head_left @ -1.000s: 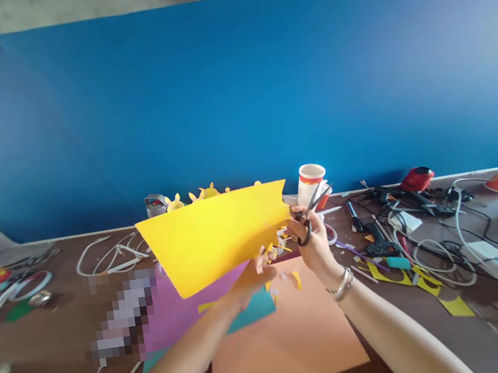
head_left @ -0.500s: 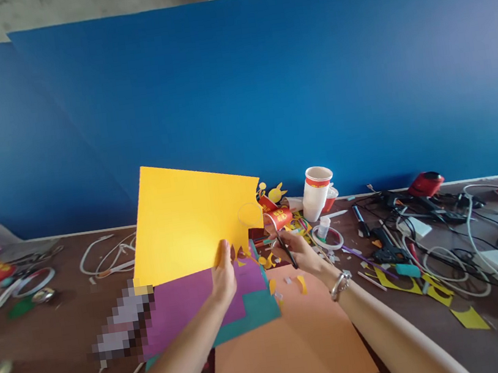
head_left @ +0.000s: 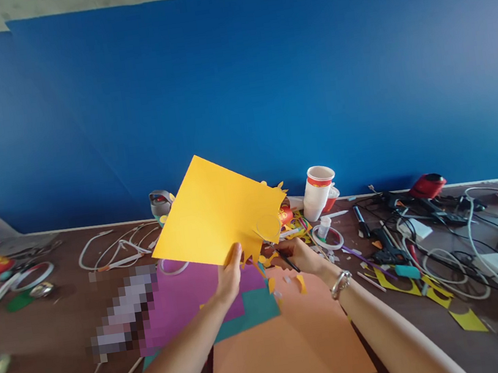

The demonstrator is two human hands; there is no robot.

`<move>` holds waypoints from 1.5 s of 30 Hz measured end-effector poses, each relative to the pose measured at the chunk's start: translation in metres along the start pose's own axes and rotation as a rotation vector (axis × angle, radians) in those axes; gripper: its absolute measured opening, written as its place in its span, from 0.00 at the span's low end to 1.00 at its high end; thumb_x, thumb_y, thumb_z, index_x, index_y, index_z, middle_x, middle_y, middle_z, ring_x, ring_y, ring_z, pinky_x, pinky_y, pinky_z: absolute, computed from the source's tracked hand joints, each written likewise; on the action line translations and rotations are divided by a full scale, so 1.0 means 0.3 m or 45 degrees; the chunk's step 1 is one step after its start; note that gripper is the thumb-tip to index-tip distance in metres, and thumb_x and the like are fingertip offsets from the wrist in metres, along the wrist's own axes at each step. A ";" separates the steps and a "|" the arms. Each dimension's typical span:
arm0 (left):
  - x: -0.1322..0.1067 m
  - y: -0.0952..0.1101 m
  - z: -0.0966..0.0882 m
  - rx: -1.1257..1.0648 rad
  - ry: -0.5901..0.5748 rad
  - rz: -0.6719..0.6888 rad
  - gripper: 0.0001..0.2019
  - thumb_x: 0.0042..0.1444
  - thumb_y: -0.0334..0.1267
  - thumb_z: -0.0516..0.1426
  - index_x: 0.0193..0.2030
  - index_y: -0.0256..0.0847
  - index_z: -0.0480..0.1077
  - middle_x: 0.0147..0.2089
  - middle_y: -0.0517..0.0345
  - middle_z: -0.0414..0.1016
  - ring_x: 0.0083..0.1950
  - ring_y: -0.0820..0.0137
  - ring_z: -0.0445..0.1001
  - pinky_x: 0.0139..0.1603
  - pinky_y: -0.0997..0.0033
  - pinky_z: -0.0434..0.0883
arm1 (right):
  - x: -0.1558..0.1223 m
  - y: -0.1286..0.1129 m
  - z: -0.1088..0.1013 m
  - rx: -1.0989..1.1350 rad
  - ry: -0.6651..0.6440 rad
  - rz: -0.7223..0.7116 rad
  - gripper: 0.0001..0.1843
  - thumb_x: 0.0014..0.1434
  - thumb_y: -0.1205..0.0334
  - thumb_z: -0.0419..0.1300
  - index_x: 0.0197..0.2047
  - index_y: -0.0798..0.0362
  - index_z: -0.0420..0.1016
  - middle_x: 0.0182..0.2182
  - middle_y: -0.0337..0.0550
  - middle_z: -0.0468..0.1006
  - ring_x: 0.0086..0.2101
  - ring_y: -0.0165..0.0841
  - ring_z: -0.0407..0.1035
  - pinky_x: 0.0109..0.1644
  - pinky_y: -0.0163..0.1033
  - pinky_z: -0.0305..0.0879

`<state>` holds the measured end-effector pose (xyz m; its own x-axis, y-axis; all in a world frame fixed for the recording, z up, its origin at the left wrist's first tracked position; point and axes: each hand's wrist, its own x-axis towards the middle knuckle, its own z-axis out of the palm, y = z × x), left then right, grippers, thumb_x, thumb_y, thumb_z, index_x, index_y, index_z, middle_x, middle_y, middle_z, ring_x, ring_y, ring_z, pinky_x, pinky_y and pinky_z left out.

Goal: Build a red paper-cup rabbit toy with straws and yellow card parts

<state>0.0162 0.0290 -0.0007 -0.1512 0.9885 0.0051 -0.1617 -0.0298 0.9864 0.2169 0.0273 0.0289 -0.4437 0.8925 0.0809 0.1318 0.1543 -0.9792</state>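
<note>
1. Yellow card sheet (head_left: 215,213) is being held tilted above the tabletop (head_left: 43,339), over the purple sheet (head_left: 185,297).
2. Left hand (head_left: 230,275) is pinching the yellow sheet's lower edge, grip clenched on it.
3. Right hand (head_left: 302,255) is grasping black scissors (head_left: 288,261) beside the jagged cut edge.
4. Orange sheet (head_left: 289,341) is lying below both wrists.

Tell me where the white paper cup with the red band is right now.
The white paper cup stands upright at the back of the table, against the blue wall, just right of the yellow sheet held in the left hand.
</note>
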 end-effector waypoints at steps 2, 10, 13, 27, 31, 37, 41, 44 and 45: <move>-0.004 0.006 0.003 0.001 -0.014 0.020 0.23 0.50 0.60 0.58 0.34 0.39 0.76 0.34 0.52 0.78 0.37 0.65 0.76 0.41 0.66 0.72 | 0.002 0.010 0.000 0.010 0.010 -0.012 0.20 0.47 0.51 0.69 0.36 0.61 0.80 0.21 0.39 0.70 0.21 0.24 0.56 0.22 0.31 0.56; -0.004 -0.005 0.000 -0.024 -0.034 -0.035 0.22 0.52 0.59 0.57 0.38 0.40 0.75 0.38 0.54 0.78 0.40 0.66 0.76 0.36 0.70 0.71 | 0.007 0.048 -0.002 -0.074 0.084 -0.028 0.20 0.46 0.50 0.69 0.33 0.60 0.80 0.21 0.40 0.72 0.20 0.23 0.56 0.20 0.30 0.54; -0.008 -0.001 0.001 -0.030 -0.036 -0.030 0.22 0.52 0.59 0.57 0.36 0.40 0.75 0.35 0.54 0.78 0.37 0.66 0.76 0.35 0.70 0.71 | 0.003 0.047 0.007 -0.092 0.113 0.014 0.19 0.47 0.50 0.69 0.32 0.59 0.79 0.17 0.37 0.67 0.17 0.22 0.53 0.17 0.28 0.50; -0.063 0.088 0.055 -0.303 -0.151 0.017 0.18 0.47 0.54 0.62 0.30 0.39 0.71 0.26 0.61 0.72 0.24 0.73 0.69 0.25 0.72 0.67 | -0.002 -0.010 0.025 -0.002 0.057 0.060 0.15 0.47 0.56 0.67 0.35 0.58 0.78 0.20 0.38 0.71 0.18 0.24 0.58 0.19 0.30 0.57; -0.093 0.066 0.057 -0.158 -0.239 0.044 0.19 0.55 0.55 0.57 0.26 0.39 0.70 0.23 0.59 0.70 0.24 0.73 0.68 0.28 0.72 0.68 | -0.006 -0.018 0.031 0.091 0.048 -0.007 0.06 0.48 0.64 0.62 0.29 0.58 0.75 0.17 0.34 0.66 0.19 0.23 0.56 0.20 0.29 0.55; -0.125 0.054 0.064 0.071 -0.265 0.107 0.23 0.58 0.58 0.51 0.24 0.40 0.68 0.25 0.58 0.70 0.27 0.71 0.68 0.33 0.70 0.68 | -0.007 -0.022 0.070 0.265 0.126 -0.153 0.08 0.41 0.72 0.53 0.24 0.57 0.72 0.18 0.32 0.64 0.20 0.22 0.55 0.24 0.30 0.54; -0.133 0.065 0.067 0.227 -0.216 0.153 0.25 0.55 0.63 0.50 0.22 0.44 0.66 0.24 0.59 0.68 0.29 0.69 0.66 0.36 0.69 0.68 | -0.008 -0.013 0.086 0.222 0.178 -0.178 0.13 0.40 0.73 0.51 0.26 0.57 0.76 0.20 0.34 0.68 0.20 0.23 0.56 0.23 0.30 0.54; -0.132 0.065 0.063 0.228 -0.183 0.104 0.24 0.51 0.64 0.53 0.22 0.45 0.69 0.25 0.56 0.71 0.33 0.64 0.71 0.41 0.64 0.71 | -0.008 -0.009 0.088 0.230 0.158 -0.195 0.13 0.42 0.72 0.53 0.29 0.56 0.77 0.22 0.37 0.71 0.21 0.25 0.60 0.24 0.31 0.56; -0.131 0.063 0.061 0.224 -0.179 0.089 0.23 0.50 0.64 0.54 0.24 0.45 0.70 0.26 0.54 0.73 0.36 0.62 0.73 0.43 0.62 0.71 | -0.008 -0.009 0.088 0.237 0.145 -0.207 0.12 0.43 0.72 0.54 0.30 0.56 0.77 0.22 0.37 0.72 0.22 0.26 0.61 0.24 0.31 0.57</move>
<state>0.0369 -0.0077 0.0207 -0.0163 0.9962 0.0851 0.0190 -0.0848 0.9962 0.1941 0.0136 0.0266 -0.3414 0.9062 0.2497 -0.1031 0.2280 -0.9682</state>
